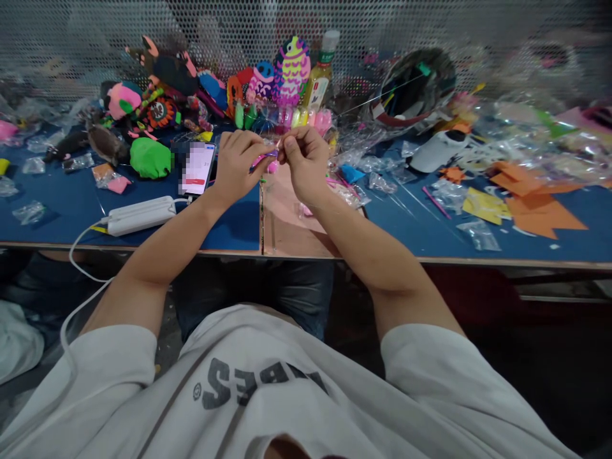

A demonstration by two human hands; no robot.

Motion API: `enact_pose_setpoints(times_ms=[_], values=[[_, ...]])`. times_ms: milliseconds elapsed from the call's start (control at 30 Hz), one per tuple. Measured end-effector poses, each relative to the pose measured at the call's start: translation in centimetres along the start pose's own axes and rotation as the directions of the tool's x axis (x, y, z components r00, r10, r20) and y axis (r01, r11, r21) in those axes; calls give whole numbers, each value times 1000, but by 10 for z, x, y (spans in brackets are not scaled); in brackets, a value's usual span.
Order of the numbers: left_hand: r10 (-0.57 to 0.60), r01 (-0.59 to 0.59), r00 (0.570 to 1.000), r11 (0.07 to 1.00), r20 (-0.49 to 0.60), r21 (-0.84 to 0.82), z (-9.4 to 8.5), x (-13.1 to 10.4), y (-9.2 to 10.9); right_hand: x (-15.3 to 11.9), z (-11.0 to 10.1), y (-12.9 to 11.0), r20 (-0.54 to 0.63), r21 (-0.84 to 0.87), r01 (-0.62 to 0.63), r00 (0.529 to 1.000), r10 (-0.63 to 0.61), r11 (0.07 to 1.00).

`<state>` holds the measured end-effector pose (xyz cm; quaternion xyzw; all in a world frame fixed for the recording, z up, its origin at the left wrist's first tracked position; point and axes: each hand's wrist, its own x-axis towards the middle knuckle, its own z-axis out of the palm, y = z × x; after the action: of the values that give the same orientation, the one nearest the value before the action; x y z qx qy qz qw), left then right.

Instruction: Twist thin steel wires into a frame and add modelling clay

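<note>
My left hand [239, 164] is closed, thumb and fingers pinching a thin purple piece [271, 153] whose kind I cannot make out. Close beside it, my right hand [306, 162] is pinched near the end of that piece; what its fingertips hold is too small to name. Both hands are over a pinkish-tan board [287, 223]. Just under the fingertips lies a small bright pink bit [273, 167]. To the left of my left hand is a lit phone [199, 169], propped at a slant.
A white power strip [142, 215] trails a white cable at left, near a green lump [150, 158]. Behind stand a colourful fish figure [292, 70] and a bottle [319, 80]. At right lie a white visor [437, 152], orange sheets [538, 210] and plastic wrappers.
</note>
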<state>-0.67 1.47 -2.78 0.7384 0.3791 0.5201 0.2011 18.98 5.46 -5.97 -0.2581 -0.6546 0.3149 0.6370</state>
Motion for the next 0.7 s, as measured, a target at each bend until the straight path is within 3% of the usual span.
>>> enact_pose_setpoints(times_ms=[100,200,400,533,600,700], values=[[71,-71,997,994,10,82,-1,1,-8,-3,6,0,-30,76,5,1000,-3,997],[61,-59,998,994,-20,86,0,2,-8,-6,10,0,-48,125,16,999,-10,992],[-66,49,992,987,-106,-153,13,-3,8,-8,10,-1,-69,116,72,996,-64,991],[-162,92,975,918,-153,-385,28,-2,8,-8,8,3,-103,59,107,990,-100,993],[-232,147,966,857,-116,-493,35,0,6,-8,7,5,-116,-15,139,983,-140,990],[-326,291,943,705,69,-646,41,1,5,-10,5,3,-134,-148,209,964,-229,967]])
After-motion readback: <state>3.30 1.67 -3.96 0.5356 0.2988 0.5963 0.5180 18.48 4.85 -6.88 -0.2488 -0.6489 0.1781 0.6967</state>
